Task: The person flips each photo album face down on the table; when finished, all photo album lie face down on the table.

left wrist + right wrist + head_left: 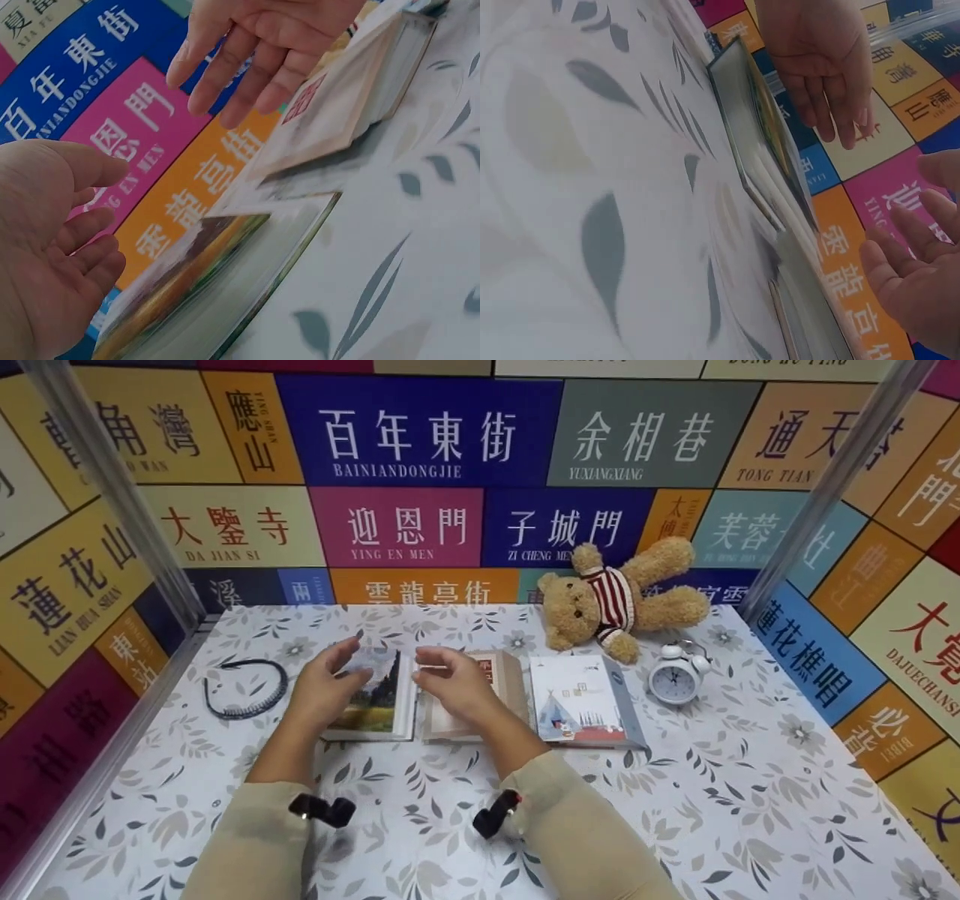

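Note:
Three books lie in a row on the floral tablecloth (420,810). My left hand (328,679) hovers with relaxed fingers over the left one, a landscape-cover book (375,705). The right hand (448,675) hovers the same way over the middle beige book (504,679). Neither hand holds anything. A white book with a tent picture (581,697) lies to the right. The left wrist view shows the left palm (52,255) beside the landscape-cover book (202,277), and the right hand (255,45) above the beige book (337,105). In the right wrist view, both hands (919,270) (825,60) float clear of the landscape-cover book (757,127).
A teddy bear (615,596) lies at the back of the table, with a white alarm clock (677,675) in front of it. A black headband (247,690) lies at the left. Colourful sign walls (420,435) close in three sides.

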Motion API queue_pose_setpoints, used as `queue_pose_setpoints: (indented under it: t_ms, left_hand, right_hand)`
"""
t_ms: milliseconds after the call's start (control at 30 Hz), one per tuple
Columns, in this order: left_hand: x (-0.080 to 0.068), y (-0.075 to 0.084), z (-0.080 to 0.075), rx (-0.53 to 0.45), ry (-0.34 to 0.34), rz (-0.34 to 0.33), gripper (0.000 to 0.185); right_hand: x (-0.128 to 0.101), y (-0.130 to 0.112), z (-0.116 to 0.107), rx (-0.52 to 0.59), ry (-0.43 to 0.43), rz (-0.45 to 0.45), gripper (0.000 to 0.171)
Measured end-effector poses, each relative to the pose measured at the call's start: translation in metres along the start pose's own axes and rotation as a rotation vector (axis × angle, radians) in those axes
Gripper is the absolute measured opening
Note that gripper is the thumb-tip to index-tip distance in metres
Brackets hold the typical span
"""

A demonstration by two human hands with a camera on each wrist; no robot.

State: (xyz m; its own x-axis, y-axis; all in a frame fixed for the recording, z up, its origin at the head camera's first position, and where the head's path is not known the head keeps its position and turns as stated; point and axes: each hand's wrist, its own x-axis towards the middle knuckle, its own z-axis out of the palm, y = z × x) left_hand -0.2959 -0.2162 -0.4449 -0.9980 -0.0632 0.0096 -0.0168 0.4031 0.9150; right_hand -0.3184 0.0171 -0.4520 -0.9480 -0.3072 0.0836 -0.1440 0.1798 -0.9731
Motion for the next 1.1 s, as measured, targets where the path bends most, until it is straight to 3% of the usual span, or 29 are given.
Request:
queue_pose_setpoints:
  t_ms: [167,300,667,900,1100]
  left_hand:
    - [-0.003,-0.010,-0.024,0.021,0.020,-0.042,0.070]
    - [-0.002,-0.017,-0.033,0.009,0.010,-0.097,0.073]
    - [0.006,-0.033,-0.031,0.047,-0.078,-0.216,0.083]
    - [0.006,-0.040,-0.033,0.134,-0.094,-0.234,0.079]
    - [0.005,-0.041,-0.038,0.112,-0.087,-0.251,0.079]
  right_hand:
    - [0.011,0.000,0.025,0.048,-0.044,0.002,0.039]
    - [0.017,0.003,0.034,0.073,-0.045,0.007,0.040]
    - [0.010,0.017,0.043,0.012,-0.062,0.065,0.055]
    - [0.009,0.016,0.046,0.006,-0.101,0.085,0.058]
    - [0.008,0.014,0.051,-0.029,-0.163,0.078,0.060]
